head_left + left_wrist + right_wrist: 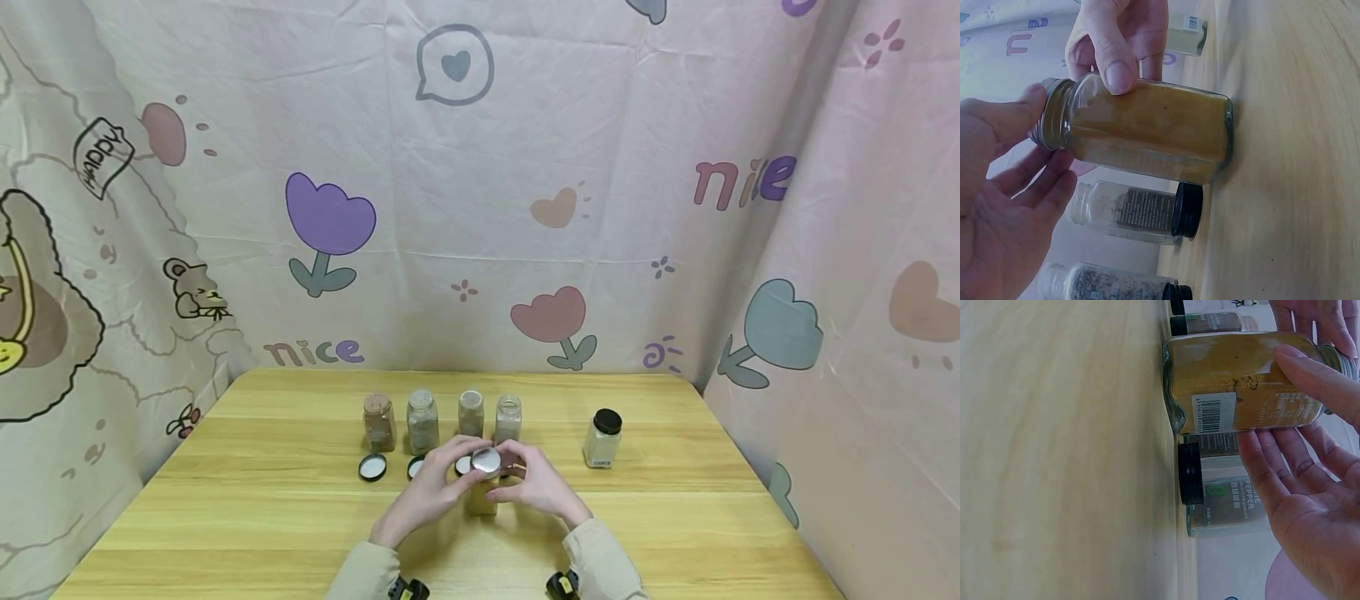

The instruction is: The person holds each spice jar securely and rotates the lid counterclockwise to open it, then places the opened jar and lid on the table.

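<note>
Head view: left hand (433,490) pinches the amber jar (483,502) by its silvery top (486,461); right hand (538,483) grips the body — likely for steadiness — upright before the jar row (423,427) toward the table's (225,517) far edge.

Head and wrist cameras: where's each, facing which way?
Head: on the head, facing forward and down at the table; left hand, right hand, sleeves show.
Left wrist: on that wrist, facing the jar; both hands show.
Right wrist: on that wrist, facing the jar's barcode; both hands show.
Shared: both wrist views show other jars beyond it.
</note>
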Motion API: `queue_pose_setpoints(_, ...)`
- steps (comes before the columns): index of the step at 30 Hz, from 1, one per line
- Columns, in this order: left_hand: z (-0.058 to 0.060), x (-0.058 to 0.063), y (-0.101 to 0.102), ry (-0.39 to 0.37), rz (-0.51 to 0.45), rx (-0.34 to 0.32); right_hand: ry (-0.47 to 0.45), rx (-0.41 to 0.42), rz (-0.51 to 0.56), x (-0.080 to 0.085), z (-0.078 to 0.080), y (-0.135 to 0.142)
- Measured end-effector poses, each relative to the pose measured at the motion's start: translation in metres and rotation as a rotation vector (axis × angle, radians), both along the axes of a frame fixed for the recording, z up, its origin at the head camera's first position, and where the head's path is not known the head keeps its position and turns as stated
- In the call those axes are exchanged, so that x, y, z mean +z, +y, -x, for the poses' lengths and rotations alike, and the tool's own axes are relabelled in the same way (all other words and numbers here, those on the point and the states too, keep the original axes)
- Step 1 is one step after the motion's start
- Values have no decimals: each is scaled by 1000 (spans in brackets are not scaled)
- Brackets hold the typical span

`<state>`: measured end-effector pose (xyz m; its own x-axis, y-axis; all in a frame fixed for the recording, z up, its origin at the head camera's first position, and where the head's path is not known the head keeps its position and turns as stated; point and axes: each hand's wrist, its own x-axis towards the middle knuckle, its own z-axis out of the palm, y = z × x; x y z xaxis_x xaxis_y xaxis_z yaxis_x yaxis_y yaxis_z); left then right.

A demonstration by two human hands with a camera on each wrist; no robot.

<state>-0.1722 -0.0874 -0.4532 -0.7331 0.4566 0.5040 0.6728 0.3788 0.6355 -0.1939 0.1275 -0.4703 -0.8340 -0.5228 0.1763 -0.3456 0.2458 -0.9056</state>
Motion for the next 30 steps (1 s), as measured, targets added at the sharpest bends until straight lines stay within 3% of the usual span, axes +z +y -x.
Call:
queue_pose_setpoints(5,0,-1,2,4,0,27,5,4,-3,-1,1,0)
queue_pose_setpoints(12,-1,0,1,-66,26,-98,10,11,-5,-2,2,1)
queue_pose_setpoints(15,-2,1,1,-69,31,-114,15,8,-11,-2,1,1)
queue_pose_setpoints(26,-1,-1,7,12,-12,30,4,-1,-7,-1,2,0)
queue_pose_setpoints(30,-1,-2,7,-6,-19,32,9,9,-3,-1,2,1)
